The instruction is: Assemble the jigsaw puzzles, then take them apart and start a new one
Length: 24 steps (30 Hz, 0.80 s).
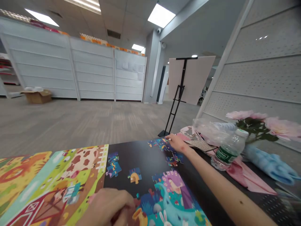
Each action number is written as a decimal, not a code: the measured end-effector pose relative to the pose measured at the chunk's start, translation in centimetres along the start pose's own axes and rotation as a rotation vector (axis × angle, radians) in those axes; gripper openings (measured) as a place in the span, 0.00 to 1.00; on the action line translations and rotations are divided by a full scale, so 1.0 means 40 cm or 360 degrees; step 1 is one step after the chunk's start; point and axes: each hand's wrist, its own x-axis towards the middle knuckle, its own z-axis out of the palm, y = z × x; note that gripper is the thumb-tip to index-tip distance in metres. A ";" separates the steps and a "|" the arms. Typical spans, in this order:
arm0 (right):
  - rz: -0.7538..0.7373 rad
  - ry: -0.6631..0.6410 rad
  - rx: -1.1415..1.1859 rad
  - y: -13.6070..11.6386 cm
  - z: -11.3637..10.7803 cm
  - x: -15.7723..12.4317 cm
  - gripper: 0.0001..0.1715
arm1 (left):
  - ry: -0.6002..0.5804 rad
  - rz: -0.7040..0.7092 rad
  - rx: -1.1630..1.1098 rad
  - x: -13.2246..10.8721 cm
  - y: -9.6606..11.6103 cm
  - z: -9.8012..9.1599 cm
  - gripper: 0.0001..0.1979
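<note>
A jigsaw puzzle [70,169] lies flat on the dark tabletop [143,160], with a colourful farm section [35,185] joined at left and a teal section [174,201] showing a purple-haired figure at lower right. Between them sit loose blue pieces [113,166], a lone yellow-and-blue piece [134,175] and, farther on, a scattered cluster [170,153].

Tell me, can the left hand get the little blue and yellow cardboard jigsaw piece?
Probably yes. The left hand is just below the blue and yellow cardboard jigsaw piece, and only a bare patch of the dark surface seems to lie between them.
</note>
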 end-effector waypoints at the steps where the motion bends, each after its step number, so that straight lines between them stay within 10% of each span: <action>1: -0.0028 -0.0092 -0.0004 0.002 0.005 0.032 0.12 | -0.0121 -0.0006 0.0014 0.008 -0.005 -0.001 0.11; 7: -0.0023 -0.0459 -0.0039 0.016 0.043 0.131 0.16 | -0.0511 -0.0244 0.0034 0.038 -0.019 -0.028 0.15; 14: 0.0113 -0.0269 0.0049 -0.005 -0.002 0.088 0.16 | -0.0664 -0.0188 0.0158 0.043 -0.059 -0.015 0.23; 19: 0.0011 -0.0164 0.0401 -0.133 -0.049 -0.019 0.15 | -0.0595 -0.0274 0.0302 0.042 -0.069 -0.006 0.20; 24: -0.0314 -0.0713 0.1166 -0.311 0.010 -0.176 0.20 | -0.0463 -0.0393 0.0413 0.021 -0.076 -0.011 0.17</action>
